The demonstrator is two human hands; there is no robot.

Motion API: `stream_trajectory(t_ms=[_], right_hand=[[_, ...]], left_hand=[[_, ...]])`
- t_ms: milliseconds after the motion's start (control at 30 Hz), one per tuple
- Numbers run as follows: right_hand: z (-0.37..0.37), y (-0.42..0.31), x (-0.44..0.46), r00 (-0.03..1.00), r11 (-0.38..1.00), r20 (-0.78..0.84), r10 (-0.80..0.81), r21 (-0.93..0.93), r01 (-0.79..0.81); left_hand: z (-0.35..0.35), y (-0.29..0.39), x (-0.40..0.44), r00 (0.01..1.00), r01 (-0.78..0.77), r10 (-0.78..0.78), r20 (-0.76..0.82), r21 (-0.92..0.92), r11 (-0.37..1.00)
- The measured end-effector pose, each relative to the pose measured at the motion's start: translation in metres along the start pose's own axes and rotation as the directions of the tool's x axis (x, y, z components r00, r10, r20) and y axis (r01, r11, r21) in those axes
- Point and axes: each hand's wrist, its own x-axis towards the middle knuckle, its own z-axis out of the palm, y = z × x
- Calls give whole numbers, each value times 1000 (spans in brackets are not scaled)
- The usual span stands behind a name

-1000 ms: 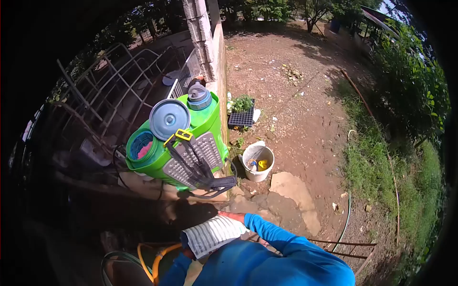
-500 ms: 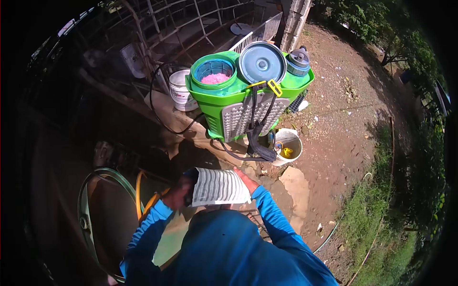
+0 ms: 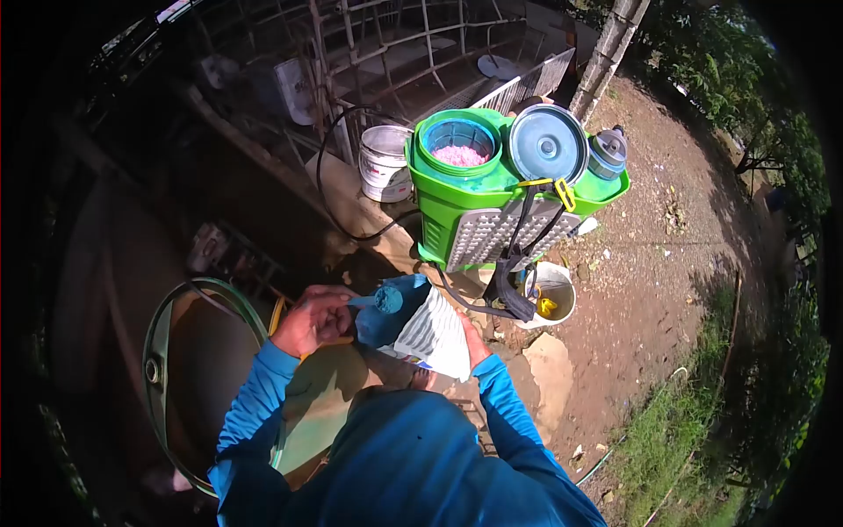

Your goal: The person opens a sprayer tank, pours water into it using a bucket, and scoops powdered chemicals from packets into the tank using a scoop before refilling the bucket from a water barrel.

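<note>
Pinched in my left hand (image 3: 312, 321) is the handle of a small measuring scoop (image 3: 386, 300) heaped with blue powder. The scoop is over the open mouth of a white bag with grey stripes (image 3: 439, 327), whose inside looks blue. My right hand (image 3: 475, 341) grips the bag's right side; some of its fingers are hidden behind it. Beyond the bag stands a green backpack sprayer (image 3: 439, 220), its filler opening uncovered and showing pink granules (image 3: 460, 155) in a strainer. A round grey-blue lid (image 3: 548, 145) leans on top of the sprayer beside that opening.
To my left is a large green drum (image 3: 156, 347). A white bucket (image 3: 384, 180) sits behind the sprayer's left side. Another white bucket (image 3: 566, 303) with something yellow inside is at its front right. A black hose (image 3: 327, 189) loops left, and a post (image 3: 610, 61) rises behind.
My left hand has come away from the bag's left edge and now holds a scoop of blue powder. The bag has tilted, showing its open mouth. The view has shifted left.
</note>
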Motion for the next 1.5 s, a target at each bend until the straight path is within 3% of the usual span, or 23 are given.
stream_trajectory(t_ms=[167, 300, 367, 467, 500, 567, 600, 633, 667, 700, 733, 1000, 1100, 1167, 1200, 1267, 1333, 1433, 1500], right_hand=[[12, -5, 1, 993, 991, 62, -104, 87, 98], [37, -17, -10, 992, 990, 48, -113, 92, 108], [36, -20, -6, 989, 988, 105, -106, 127, 92], [47, -23, -16, 984, 984, 73, -162, 84, 156], [49, -23, -20, 982, 982, 79, -174, 89, 167], [50, -22, -26, 985, 985, 44, -166, 57, 164], [45, -20, -25, 988, 988, 79, -135, 88, 128], [41, -17, -24, 985, 986, 84, -148, 95, 140], [37, -15, -24, 989, 986, 91, -118, 129, 106], [33, -13, -24, 991, 984, 98, -89, 164, 73], [25, -7, -21, 991, 980, 94, -97, 184, 79], [2, 1, -16, 994, 981, 63, -92, 176, 80], [6, -6, -13, 978, 967, 90, -187, 189, 168], [5, -13, -11, 986, 971, 103, -133, 214, 108], [3, -14, -9, 979, 967, 137, -153, 226, 120], [8, -21, -15, 978, 972, 123, -170, 185, 146], [14, -30, -23, 979, 971, 87, -186, 170, 170], [12, -33, -30, 976, 979, 137, -171, 133, 153], [19, -38, -39, 982, 985, 89, -167, 61, 162]], left_hand=[[-8, 31, 13, 988, 11, 9, 156, -124, 992], [29, 84, 16, 963, -182, 205, 172, -143, 973], [38, 114, 27, 930, -228, 245, 275, -93, 969], [72, 145, 47, 915, -399, 391, 98, 84, 913], [85, 152, 58, 913, -403, 393, 109, 92, 911], [110, 161, 80, 792, -591, 591, 154, 439, 677], [119, 163, 89, 733, -611, 641, 229, 636, 472], [121, 159, 99, 730, -616, 639, 243, 637, 462], [120, 150, 111, 558, -584, 657, 507, 802, -123], [119, 142, 123, 436, -362, 495, 752, 650, -668], [119, 131, 127, 514, -278, 484, 708, 671, -687], [113, 129, 126, 428, -302, 467, 774, 609, -734], [117, 134, 118, 407, -348, 455, 792, 595, -725], [122, 139, 104, 403, -471, 565, 720, 692, -547], [128, 140, 91, 408, -476, 551, 728, 685, -552], [142, 137, 51, 483, -532, 669, 564, 796, -287], [148, 134, 12, 778, -451, 514, 362, 891, 56], [138, 110, -13, 952, -303, 118, 281, 913, 272], [134, 83, -9, 965, -237, -63, 255, 949, 207]])
